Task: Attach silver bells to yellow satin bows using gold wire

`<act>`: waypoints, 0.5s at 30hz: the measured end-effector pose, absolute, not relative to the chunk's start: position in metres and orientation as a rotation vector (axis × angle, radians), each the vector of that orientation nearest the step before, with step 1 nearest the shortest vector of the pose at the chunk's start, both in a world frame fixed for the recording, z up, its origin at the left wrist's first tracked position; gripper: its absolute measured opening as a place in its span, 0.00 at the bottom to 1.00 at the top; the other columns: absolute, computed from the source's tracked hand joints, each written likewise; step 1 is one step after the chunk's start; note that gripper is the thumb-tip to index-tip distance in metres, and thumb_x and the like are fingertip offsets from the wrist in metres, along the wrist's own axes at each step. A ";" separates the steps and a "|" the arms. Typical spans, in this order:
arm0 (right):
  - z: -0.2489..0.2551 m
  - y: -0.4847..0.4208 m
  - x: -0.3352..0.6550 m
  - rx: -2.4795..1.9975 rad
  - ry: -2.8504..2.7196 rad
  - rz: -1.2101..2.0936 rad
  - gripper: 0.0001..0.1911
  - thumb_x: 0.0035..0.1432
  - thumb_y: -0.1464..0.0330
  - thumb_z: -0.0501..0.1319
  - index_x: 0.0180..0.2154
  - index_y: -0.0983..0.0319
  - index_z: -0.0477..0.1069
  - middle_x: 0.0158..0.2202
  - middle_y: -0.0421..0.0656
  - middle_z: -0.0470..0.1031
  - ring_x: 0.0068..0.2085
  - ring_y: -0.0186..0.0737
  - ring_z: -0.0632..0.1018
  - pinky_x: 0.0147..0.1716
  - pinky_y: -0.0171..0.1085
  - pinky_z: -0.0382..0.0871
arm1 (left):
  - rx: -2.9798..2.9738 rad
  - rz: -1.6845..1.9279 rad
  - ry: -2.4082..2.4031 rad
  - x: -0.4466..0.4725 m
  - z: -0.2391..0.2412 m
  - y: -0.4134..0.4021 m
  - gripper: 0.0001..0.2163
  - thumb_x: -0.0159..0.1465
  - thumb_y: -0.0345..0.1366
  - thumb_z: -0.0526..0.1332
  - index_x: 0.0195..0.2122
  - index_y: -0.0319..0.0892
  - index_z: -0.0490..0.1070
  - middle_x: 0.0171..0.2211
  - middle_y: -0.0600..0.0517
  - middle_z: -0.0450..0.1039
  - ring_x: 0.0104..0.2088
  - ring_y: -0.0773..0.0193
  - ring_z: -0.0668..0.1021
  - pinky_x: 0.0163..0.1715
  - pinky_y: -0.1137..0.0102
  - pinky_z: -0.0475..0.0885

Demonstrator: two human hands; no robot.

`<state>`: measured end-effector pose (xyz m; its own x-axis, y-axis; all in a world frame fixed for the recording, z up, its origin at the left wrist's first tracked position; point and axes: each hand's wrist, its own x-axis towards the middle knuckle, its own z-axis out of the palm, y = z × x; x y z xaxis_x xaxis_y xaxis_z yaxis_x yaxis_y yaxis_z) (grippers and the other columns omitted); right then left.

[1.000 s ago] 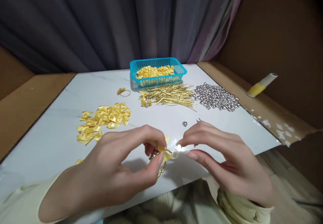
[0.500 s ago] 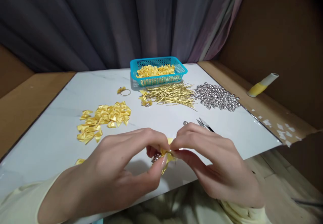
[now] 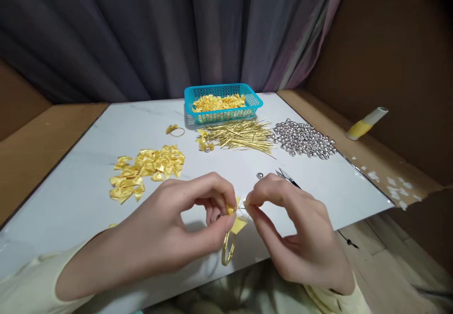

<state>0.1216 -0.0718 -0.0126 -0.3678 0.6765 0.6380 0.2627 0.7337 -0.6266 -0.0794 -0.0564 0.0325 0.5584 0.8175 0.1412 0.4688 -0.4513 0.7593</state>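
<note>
My left hand (image 3: 170,236) pinches a yellow ribbon bow (image 3: 239,225) between thumb and index finger, above the near part of the table. Below those fingertips hangs a gold wire loop (image 3: 228,253). My right hand (image 3: 302,231) is closed just to the right, thumb and index finger pressed together on the end of a thin wire (image 3: 242,208) that runs across from the bow. The fingers of the left hand partly cover the bow and a shiny silver piece behind it.
Yellow bows (image 3: 154,165) lie loose at left. Farther back are a blue basket (image 3: 226,116) of bows, a gold wire pile (image 3: 244,134) and silver beads (image 3: 304,139). Small scissors (image 3: 287,176) and one bead (image 3: 260,175) lie beyond my right hand. A ring with a bow (image 3: 177,131) rests mid-table.
My right hand has drawn a little away from the left, opening a gap with the thin wire across it. The bow has turned, and the gold loop now hangs in view.
</note>
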 end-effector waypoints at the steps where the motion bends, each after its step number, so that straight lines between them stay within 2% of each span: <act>1: -0.014 -0.072 0.120 -0.736 -1.949 0.505 0.13 0.57 0.83 0.55 0.41 0.62 0.63 0.33 0.42 0.70 0.33 0.37 0.70 0.32 0.38 0.65 | 2.038 0.644 1.019 -0.080 0.033 -0.054 0.04 0.61 0.28 0.61 0.34 0.44 0.71 0.28 0.59 0.73 0.27 0.73 0.75 0.30 0.80 0.71; 4: -0.020 -0.070 0.113 -0.858 -1.968 0.411 0.11 0.58 0.81 0.55 0.40 0.63 0.63 0.32 0.41 0.69 0.33 0.38 0.70 0.32 0.39 0.64 | 1.852 0.592 1.012 -0.082 0.035 -0.048 0.01 0.63 0.32 0.62 0.33 0.44 0.71 0.28 0.59 0.72 0.28 0.72 0.75 0.29 0.79 0.70; 9: -0.031 -0.063 0.099 -1.014 -1.895 0.440 0.07 0.57 0.78 0.55 0.35 0.63 0.67 0.28 0.40 0.68 0.31 0.38 0.70 0.30 0.37 0.61 | 1.724 0.450 1.038 -0.087 0.032 -0.040 0.06 0.64 0.40 0.63 0.34 0.43 0.71 0.25 0.58 0.69 0.26 0.71 0.71 0.26 0.77 0.66; 11: -0.035 -0.058 0.093 -1.064 -1.817 0.568 0.06 0.56 0.77 0.55 0.31 0.61 0.67 0.29 0.41 0.69 0.33 0.39 0.71 0.32 0.37 0.60 | 1.672 0.426 1.055 -0.093 0.027 -0.034 0.07 0.64 0.41 0.63 0.34 0.43 0.71 0.24 0.59 0.68 0.25 0.70 0.70 0.25 0.76 0.64; 15: -0.045 -0.048 0.079 -1.139 -1.643 1.022 0.05 0.52 0.74 0.55 0.27 0.60 0.67 0.34 0.43 0.71 0.38 0.41 0.72 0.36 0.37 0.61 | 1.520 0.438 1.097 -0.110 0.006 -0.026 0.08 0.62 0.40 0.66 0.33 0.42 0.71 0.23 0.58 0.69 0.25 0.69 0.70 0.27 0.74 0.63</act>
